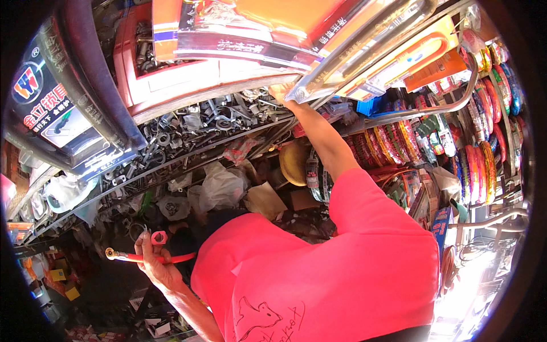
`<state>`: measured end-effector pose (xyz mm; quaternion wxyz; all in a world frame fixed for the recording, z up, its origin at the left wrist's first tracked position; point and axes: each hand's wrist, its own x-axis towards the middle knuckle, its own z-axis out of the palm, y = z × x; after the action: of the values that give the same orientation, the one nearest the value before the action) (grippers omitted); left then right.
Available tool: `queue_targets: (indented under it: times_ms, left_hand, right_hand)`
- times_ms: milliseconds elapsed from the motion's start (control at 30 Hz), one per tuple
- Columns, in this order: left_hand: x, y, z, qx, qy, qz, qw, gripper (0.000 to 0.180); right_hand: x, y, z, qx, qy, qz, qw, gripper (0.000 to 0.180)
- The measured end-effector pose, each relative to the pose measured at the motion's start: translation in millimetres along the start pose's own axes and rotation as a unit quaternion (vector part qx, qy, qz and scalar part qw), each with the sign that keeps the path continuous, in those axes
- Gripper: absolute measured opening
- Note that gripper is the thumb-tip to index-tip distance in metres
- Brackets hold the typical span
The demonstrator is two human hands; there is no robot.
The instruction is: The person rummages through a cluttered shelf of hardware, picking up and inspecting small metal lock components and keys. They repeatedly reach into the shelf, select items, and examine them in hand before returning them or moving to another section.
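One co-worker's left hand [155, 261] holds a red hose [131, 257]; right hand [281, 93] at shelf [228, 137] edge; its grip, and wearer's, cannot be told.

A crowded hardware shop or stall, judging by its stock; small loose metal fittings [211, 119] lie heaped along a long shelf [199, 153]; a white plastic bag [222, 185] and brown card [265, 199] sit below its near edge; past its right end, bright ring-shaped wares [393, 139] stand in dense rows.
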<state>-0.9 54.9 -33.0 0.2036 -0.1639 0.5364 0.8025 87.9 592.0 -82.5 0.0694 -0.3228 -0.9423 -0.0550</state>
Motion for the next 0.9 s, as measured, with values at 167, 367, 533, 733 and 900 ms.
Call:
queue_targets:
  times_ms: [167, 367, 533, 733, 900]
  left_hand:
    - [5, -2, -7, -0.027, -0.015, 0.001, 1.000, 0.011]
    - [2, -1, -3, -0.015, 0.006, -0.001, 1.000, 0.011]
    - [5, -7, -13, 0.005, -0.008, 0.000, 1.000, 0.015]
    - [4, -9, -8, 0.023, -0.027, -0.008, 0.999, 0.016]
    - [3, -10, -7, 0.014, -0.023, -0.014, 1.000, 0.016]
  right_hand:
    - [8, 4, 5, 0.014, 0.006, -0.009, 1.000, 0.010]
    - [-8, 4, 17, 0.055, 0.068, -0.085, 0.992, 0.017]
    - [-7, -46, -39, -0.040, -0.111, 0.026, 0.993, 0.025]
    - [3, 23, 66, -0.364, 0.220, -0.250, 0.870, 0.010]
    - [18, 63, 92, -0.268, 0.190, -0.248, 0.911, 0.022]
